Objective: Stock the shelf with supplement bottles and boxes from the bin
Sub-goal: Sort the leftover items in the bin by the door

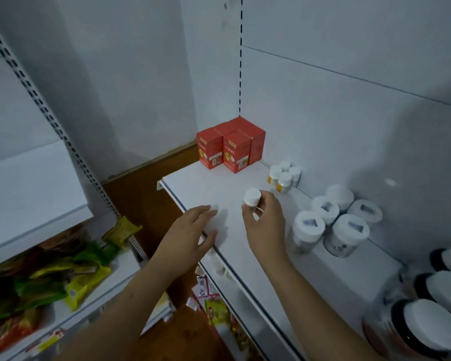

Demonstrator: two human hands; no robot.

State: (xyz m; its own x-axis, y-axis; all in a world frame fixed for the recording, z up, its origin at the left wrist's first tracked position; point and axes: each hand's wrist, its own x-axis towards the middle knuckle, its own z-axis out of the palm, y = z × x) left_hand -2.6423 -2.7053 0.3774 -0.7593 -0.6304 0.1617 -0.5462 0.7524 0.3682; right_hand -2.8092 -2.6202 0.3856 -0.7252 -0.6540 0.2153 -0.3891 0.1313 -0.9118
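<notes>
1. The small white-capped plastic supplement bottle (251,198) is held upright over the white metal shelf (214,188), a little in from its front edge and in front of the other small bottles.
2. The right hand (264,220) pinches this bottle below its cap between thumb and curled fingers; the label is mostly hidden by the fingers.
3. The left hand (193,230) holds nothing. Its fingers are straight and slightly spread, reaching over the shelf's front edge, the fingertips just above or on the board; which, I cannot tell.
4. Counted on the shelf: four red cardboard boxes (231,147) packed together at the back left corner; four small white-capped bottles with yellow labels (284,175) in a tight cluster against the back wall, near the held bottle; five larger clear jars with white lids (336,222) grouped further right; at least three wide dark jars with white lids (432,311) at the far right, partly cut off.
5. Bare board lies between the boxes, the small cluster and the front edge.
6. The shelf's left end is open, with a brown panel (141,194) beside it.
7. To the left, a lower white shelf carries a heap of green, yellow and orange foil packets (50,277).
8. Below the front edge, more coloured packets (214,308) show, blurred.
</notes>
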